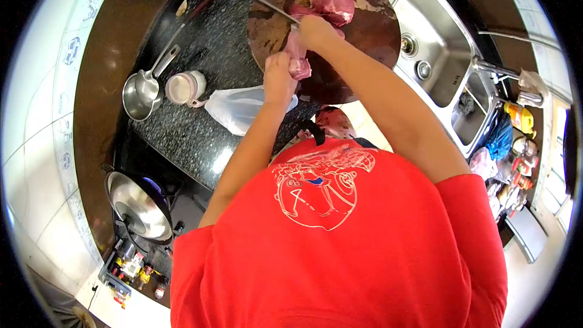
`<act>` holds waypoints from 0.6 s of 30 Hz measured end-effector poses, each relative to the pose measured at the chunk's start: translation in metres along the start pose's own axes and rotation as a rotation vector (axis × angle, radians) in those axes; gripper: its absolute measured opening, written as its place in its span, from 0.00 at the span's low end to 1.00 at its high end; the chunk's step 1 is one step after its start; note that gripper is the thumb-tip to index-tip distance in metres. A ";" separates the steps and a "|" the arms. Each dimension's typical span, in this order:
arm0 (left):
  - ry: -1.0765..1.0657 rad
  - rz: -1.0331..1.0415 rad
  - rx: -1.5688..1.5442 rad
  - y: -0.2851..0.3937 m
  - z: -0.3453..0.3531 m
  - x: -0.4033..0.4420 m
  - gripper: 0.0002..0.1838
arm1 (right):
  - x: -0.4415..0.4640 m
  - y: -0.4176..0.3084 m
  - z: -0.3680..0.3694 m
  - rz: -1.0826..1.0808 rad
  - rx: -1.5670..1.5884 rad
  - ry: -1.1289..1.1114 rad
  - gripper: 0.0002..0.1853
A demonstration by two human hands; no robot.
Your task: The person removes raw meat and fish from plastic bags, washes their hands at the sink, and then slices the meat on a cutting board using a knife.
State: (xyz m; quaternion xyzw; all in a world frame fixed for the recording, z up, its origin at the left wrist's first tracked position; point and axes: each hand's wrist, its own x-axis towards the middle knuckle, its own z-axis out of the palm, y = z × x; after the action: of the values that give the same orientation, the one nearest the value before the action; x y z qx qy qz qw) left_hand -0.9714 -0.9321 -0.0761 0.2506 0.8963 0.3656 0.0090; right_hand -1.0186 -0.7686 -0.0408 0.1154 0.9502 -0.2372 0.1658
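Observation:
My right hand (318, 33) is closed around the handle of a knife (267, 3), whose blade points to the far left over the round cutting board (379, 42). My left hand (280, 73) grips a strip of raw meat (300, 68) at the board's near left edge. The strip runs up towards the knife and my right hand, which partly hide it. Whether the blade touches the meat is hard to make out. A larger chunk of raw meat (335, 1) lies at the far side of the board.
Left of the board are a white plastic bag (234, 109), a jar (186, 87) and a metal pot (135, 102) with a ladle (147, 87). A steel sink (425, 15) adjoins the right side. A lidded wok (143, 206) sits on the stove at lower left.

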 end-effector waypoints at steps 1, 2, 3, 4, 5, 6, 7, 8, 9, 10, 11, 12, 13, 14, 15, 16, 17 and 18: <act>0.000 -0.038 -0.001 0.001 0.001 0.002 0.14 | -0.003 0.002 -0.001 -0.003 -0.001 0.003 0.11; 0.004 -0.028 -0.003 0.002 -0.002 0.002 0.14 | -0.009 0.005 -0.002 0.002 -0.010 -0.008 0.12; -0.019 -0.021 -0.001 0.002 -0.004 0.000 0.13 | -0.014 0.012 -0.001 0.005 -0.026 -0.017 0.13; -0.040 -0.010 0.001 0.001 -0.004 0.005 0.13 | -0.022 0.033 0.008 0.004 0.011 0.047 0.14; -0.039 0.000 -0.010 0.001 -0.002 0.011 0.13 | -0.033 0.047 0.001 0.076 -0.030 -0.042 0.13; -0.029 0.001 0.025 -0.001 0.001 0.010 0.13 | -0.050 0.056 0.001 0.157 -0.063 -0.146 0.13; -0.023 -0.010 0.061 0.001 0.000 0.004 0.13 | -0.067 0.057 0.003 0.171 -0.064 -0.165 0.13; -0.016 0.010 0.029 0.000 0.000 0.002 0.14 | -0.077 0.058 0.002 0.181 -0.032 -0.120 0.12; -0.019 -0.007 0.026 0.000 0.001 0.004 0.14 | -0.079 0.055 -0.001 0.183 -0.001 -0.074 0.12; -0.032 0.018 0.036 -0.003 0.001 0.003 0.15 | -0.069 0.054 0.001 0.150 -0.025 -0.056 0.12; -0.048 0.044 0.048 -0.005 0.000 0.000 0.16 | -0.054 0.052 0.003 0.117 -0.044 -0.037 0.12; -0.033 0.049 0.012 -0.001 -0.002 0.001 0.17 | -0.032 0.042 0.006 0.051 -0.013 -0.033 0.12; -0.037 0.051 0.014 -0.002 -0.002 0.002 0.17 | -0.013 0.013 -0.005 0.050 -0.064 -0.106 0.12; -0.046 0.001 0.023 -0.001 -0.001 0.003 0.18 | -0.001 -0.008 -0.016 0.046 -0.119 -0.179 0.12; -0.051 -0.049 0.032 0.000 -0.001 0.003 0.18 | 0.002 -0.006 -0.014 0.042 -0.119 -0.176 0.12; -0.046 -0.042 0.033 0.000 -0.003 0.003 0.18 | 0.004 -0.001 -0.009 0.012 -0.127 -0.145 0.12; -0.054 -0.050 0.009 0.002 -0.005 0.001 0.18 | 0.002 0.004 -0.003 -0.016 -0.140 -0.114 0.13; -0.052 -0.057 -0.017 0.001 -0.005 0.006 0.18 | -0.003 0.031 0.011 -0.006 -0.053 -0.027 0.12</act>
State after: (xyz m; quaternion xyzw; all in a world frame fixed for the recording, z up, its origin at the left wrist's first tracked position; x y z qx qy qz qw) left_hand -0.9771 -0.9320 -0.0704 0.2345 0.8995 0.3661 0.0446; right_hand -1.0043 -0.7480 -0.0616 0.1048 0.9542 -0.2138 0.1811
